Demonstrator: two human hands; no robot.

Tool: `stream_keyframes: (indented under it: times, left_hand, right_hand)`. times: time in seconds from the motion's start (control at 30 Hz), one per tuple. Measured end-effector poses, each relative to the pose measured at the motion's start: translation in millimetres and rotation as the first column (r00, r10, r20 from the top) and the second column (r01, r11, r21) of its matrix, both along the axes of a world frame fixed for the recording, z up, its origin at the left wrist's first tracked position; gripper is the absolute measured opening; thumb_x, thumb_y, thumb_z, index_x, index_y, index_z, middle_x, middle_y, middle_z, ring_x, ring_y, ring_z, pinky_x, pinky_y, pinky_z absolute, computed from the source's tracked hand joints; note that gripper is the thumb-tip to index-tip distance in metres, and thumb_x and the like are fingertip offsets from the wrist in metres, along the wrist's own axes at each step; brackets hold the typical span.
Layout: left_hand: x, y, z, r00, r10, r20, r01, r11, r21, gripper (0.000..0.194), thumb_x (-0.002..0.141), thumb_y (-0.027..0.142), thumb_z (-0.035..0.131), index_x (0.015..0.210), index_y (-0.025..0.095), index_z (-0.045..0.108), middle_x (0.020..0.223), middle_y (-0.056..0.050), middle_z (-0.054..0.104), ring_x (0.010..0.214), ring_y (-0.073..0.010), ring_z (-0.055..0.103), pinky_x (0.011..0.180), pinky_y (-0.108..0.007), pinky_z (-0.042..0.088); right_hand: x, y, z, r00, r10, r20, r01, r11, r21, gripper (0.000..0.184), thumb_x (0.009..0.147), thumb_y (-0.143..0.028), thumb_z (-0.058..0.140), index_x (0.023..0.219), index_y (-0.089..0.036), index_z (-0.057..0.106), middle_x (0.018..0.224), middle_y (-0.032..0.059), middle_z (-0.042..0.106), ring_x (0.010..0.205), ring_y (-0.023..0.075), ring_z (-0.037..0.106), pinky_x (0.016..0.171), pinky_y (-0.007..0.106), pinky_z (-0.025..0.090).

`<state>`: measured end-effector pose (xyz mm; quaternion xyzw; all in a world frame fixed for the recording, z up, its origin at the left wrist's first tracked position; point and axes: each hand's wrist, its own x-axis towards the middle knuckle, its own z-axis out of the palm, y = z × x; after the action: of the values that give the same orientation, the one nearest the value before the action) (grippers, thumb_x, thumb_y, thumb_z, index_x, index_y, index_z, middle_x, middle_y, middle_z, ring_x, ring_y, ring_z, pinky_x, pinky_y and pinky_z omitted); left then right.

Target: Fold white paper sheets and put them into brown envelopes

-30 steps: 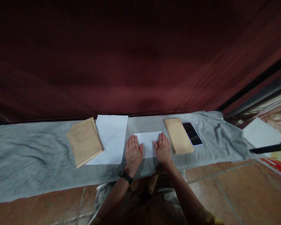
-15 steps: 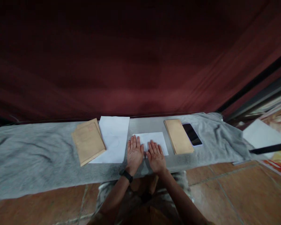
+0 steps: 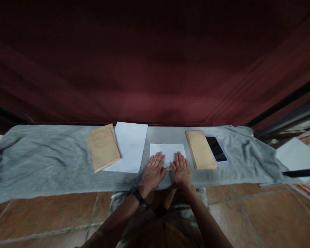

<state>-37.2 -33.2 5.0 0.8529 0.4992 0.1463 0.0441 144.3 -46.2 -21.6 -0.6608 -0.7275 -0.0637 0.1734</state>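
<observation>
A folded white sheet of paper (image 3: 165, 151) lies on a grey cloth (image 3: 49, 162) right in front of me. My left hand (image 3: 153, 172) rests flat on the paper's near left edge, fingers stretched out and angled to the right. My right hand (image 3: 181, 169) lies flat on its near right part, fingers straight and pointing away. Neither hand grips anything. A black band sits on my left wrist.
To the left lie a larger white sheet (image 3: 129, 146) and a stack of brown envelopes (image 3: 102, 147). Right of the paper are another brown envelope stack (image 3: 200, 149) and a dark phone (image 3: 216, 148). A dark red curtain (image 3: 155, 69) hangs behind; tiled floor (image 3: 41, 220) below.
My right hand slid left along the paper toward my left hand, then moved a little right again. My left hand turned its fingers rightward. The view shifted slightly.
</observation>
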Motion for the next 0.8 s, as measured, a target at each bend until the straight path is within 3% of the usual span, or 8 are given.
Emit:
stream_keyframes:
  times: [0.3,0.43,0.53,0.63,0.8]
  left_hand:
    - [3.6,-11.6,-8.5,0.955,0.29,0.06,-0.291,0.957,0.01,0.061,0.101,0.036,0.04,0.154,0.006,0.032,0.16,-0.019,0.034,0.151,-0.0282,0.027,0.123,-0.049,0.028]
    - [8.6,-10.7,-6.0,0.938,0.34,0.066,-0.342,0.94,0.021,0.059,0.1,0.03,0.04,0.153,0.005,0.035,0.158,-0.021,0.037,0.151,-0.0295,0.027,0.122,-0.052,0.029]
    - [16.6,0.1,-0.2,0.949,0.312,0.043,-0.313,0.95,0.021,0.055,0.1,0.027,0.038,0.149,0.003,0.04,0.157,-0.022,0.04,0.151,-0.0299,0.029,0.122,-0.052,0.03]
    - [27.1,16.8,4.5,0.978,0.209,0.015,-0.209,0.978,0.007,0.053,0.099,0.019,0.036,0.15,0.006,0.041,0.158,-0.018,0.04,0.151,-0.0269,0.028,0.123,-0.049,0.029]
    - [37.7,36.3,-0.6,0.992,0.12,-0.023,-0.121,0.992,-0.024,0.058,0.095,0.013,0.035,0.153,0.009,0.035,0.159,-0.015,0.039,0.152,-0.0259,0.026,0.124,-0.049,0.027]
  right_hand:
    - [12.3,-5.9,-1.5,0.994,-0.101,-0.051,0.102,0.994,0.031,0.058,0.106,-0.034,0.032,0.157,-0.006,0.029,0.155,0.0228,0.042,0.144,0.0322,0.041,0.115,0.052,0.034]
    - [4.5,7.1,7.0,0.994,-0.033,-0.109,0.029,0.999,-0.036,0.056,0.106,-0.032,0.029,0.158,-0.011,0.029,0.159,0.0184,0.038,0.148,0.0297,0.034,0.117,0.053,0.031]
    - [-5.0,22.1,15.7,0.988,0.055,-0.142,-0.067,0.994,-0.083,0.053,0.106,-0.031,0.029,0.155,-0.012,0.036,0.161,0.0152,0.036,0.15,0.0268,0.029,0.12,0.05,0.028]
    - [-13.1,36.4,23.1,0.982,0.104,-0.16,-0.124,0.985,-0.122,0.052,0.106,-0.033,0.029,0.151,-0.011,0.043,0.159,0.0148,0.04,0.15,0.0258,0.03,0.121,0.048,0.027]
    - [-16.2,50.6,27.9,0.977,0.17,-0.127,-0.191,0.965,-0.177,0.048,0.107,-0.031,0.028,0.148,-0.018,0.049,0.157,0.0104,0.043,0.149,0.0244,0.032,0.122,0.048,0.023]
